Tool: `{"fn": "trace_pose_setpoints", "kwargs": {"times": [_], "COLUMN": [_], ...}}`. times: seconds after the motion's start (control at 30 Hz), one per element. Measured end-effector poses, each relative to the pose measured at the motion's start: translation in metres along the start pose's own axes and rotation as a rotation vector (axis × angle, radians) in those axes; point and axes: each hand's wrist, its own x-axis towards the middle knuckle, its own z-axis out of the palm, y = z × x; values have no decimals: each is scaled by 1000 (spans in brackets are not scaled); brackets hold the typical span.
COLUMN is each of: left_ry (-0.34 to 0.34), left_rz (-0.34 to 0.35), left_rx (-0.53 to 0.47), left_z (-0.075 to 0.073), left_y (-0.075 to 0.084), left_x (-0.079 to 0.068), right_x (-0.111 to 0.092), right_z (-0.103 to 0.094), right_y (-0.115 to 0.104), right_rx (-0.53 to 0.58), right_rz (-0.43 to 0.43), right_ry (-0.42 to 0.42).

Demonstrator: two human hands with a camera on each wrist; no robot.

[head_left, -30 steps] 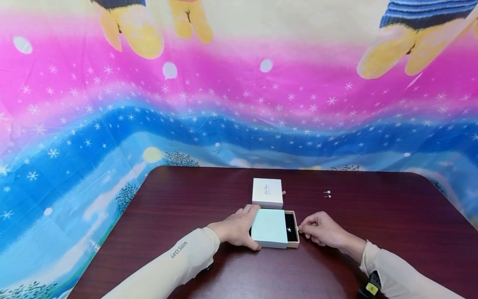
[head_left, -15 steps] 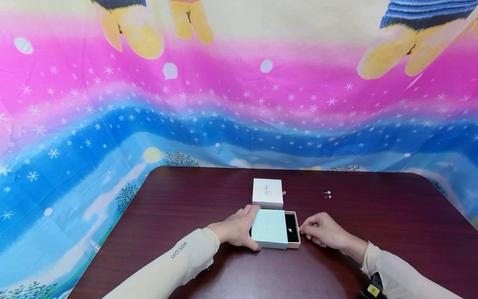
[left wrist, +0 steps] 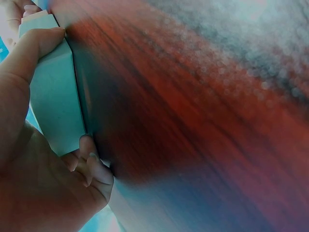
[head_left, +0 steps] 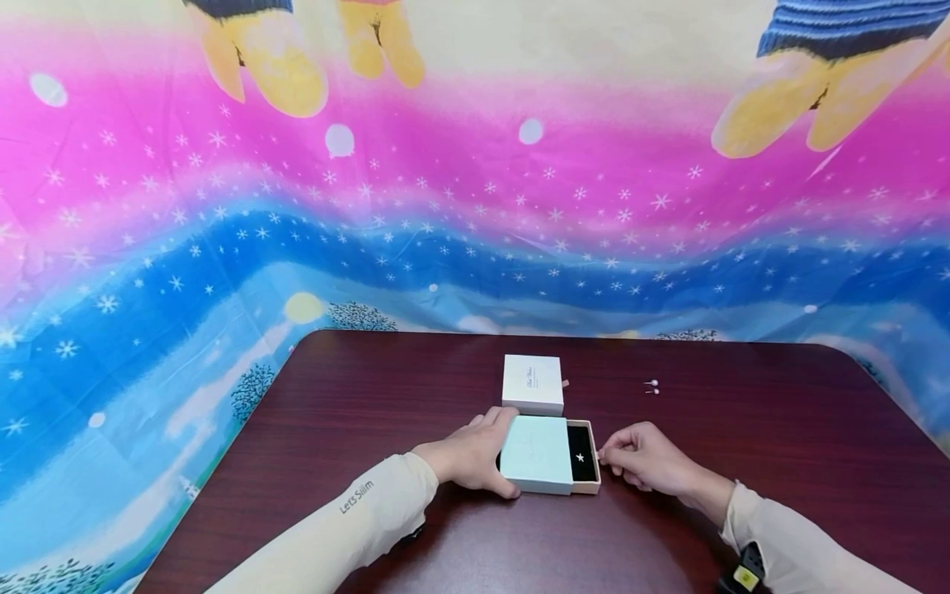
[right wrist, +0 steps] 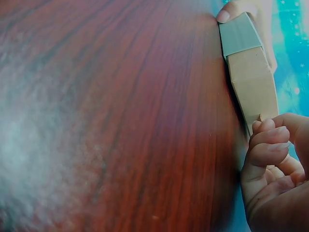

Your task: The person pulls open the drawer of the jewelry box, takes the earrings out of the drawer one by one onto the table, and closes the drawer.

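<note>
A pale mint-green box sleeve lies flat on the table. My left hand grips it from its left side, thumb at the near edge and fingers at the far edge. From the sleeve's right side sticks a tan inner drawer, partly pulled out, with a black lining. On the lining sits a small silver star-shaped piece of jewelry. My right hand pinches a small pull tab at the drawer's right end between thumb and fingertip. The right wrist view shows the tan drawer wall coming out of the sleeve.
A white box with printed lettering and a pink tab stands just behind the mint one. Two small pearl-like earrings lie to the right on the dark red wooden table. A printed cloth hangs behind the table.
The drawer has slid slightly farther right out of the mint sleeve, with my right hand moving along with it. My left hand has stayed in place on the sleeve.
</note>
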Motion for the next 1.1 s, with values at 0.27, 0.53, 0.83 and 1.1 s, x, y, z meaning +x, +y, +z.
{"fn": "trace_pose_setpoints", "kwargs": {"times": [0.27, 0.53, 0.83, 1.1], "left_ry": [3, -2, -1, -3], "left_rz": [4, 0, -5, -12], "left_rx": [-1, -3, -1, -2], "left_z": [-1, -1, -1, 0], "left_y": [1, 2, 2, 1], "left_x": [-1, -2, -1, 0], "right_x": [-1, -4, -6, -7], "right_z": [-3, -5, -6, -8], "right_y": [1, 0, -1, 1], "right_rx": [4, 2, 8, 1], "right_rz": [6, -11, -8, 9], "right_ry": [4, 7, 13, 21]}}
